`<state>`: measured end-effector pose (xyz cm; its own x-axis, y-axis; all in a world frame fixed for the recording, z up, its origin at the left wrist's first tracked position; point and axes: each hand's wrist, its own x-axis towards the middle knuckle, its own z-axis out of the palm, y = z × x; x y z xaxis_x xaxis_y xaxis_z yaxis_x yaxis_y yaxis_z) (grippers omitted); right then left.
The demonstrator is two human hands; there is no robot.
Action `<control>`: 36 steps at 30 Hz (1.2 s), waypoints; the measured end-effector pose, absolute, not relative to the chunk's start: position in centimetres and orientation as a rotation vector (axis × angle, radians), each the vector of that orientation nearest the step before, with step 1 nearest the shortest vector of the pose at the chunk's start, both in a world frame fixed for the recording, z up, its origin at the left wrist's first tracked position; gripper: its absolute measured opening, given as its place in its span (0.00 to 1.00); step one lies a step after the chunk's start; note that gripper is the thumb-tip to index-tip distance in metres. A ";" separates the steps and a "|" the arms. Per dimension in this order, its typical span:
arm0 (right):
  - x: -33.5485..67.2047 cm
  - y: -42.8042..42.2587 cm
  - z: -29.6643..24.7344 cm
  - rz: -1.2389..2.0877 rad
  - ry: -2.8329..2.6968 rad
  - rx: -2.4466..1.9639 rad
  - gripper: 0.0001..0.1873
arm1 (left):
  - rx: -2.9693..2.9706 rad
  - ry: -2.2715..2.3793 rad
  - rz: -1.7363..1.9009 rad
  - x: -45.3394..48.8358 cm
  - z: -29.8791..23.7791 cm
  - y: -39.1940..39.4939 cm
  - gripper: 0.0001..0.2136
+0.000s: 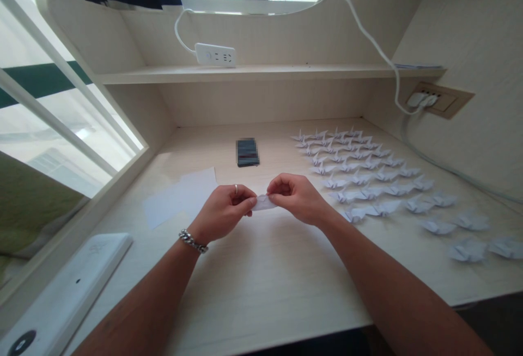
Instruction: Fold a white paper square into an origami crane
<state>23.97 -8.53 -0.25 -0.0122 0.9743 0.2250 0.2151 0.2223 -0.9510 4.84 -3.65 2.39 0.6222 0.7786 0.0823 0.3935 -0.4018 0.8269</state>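
Forearms reach in from the bottom edge over the counter (261, 290). Rows of cranes (368, 176) cover its right side, flat sheets (180, 195) lie on the left, and a phone (247, 152) sits at the back. Left hand (224, 209) and right hand (296, 198) meet mid-counter. Fingers (246, 202) of both are pinched tight on a small folded paper (262, 202) held between them.

The desk (261, 290) is pale, matt, wood-grain laminate. Above it, the folded piece (262, 202) is thin white matt paper, like the cranes (368, 176) on it; the bracelet (193, 241) is shiny metal.
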 end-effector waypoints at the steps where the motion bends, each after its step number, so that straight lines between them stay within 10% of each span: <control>1: 24.1 -8.5 -0.3 0.918 -1.443 -1.200 0.05 | 2.012 0.922 0.597 4.8 2.4 -3.6 0.09; 36: 24.4 -7.9 -0.3 1.047 -1.143 -1.138 0.12 | 1.664 0.941 0.683 4.6 2.3 -3.1 0.07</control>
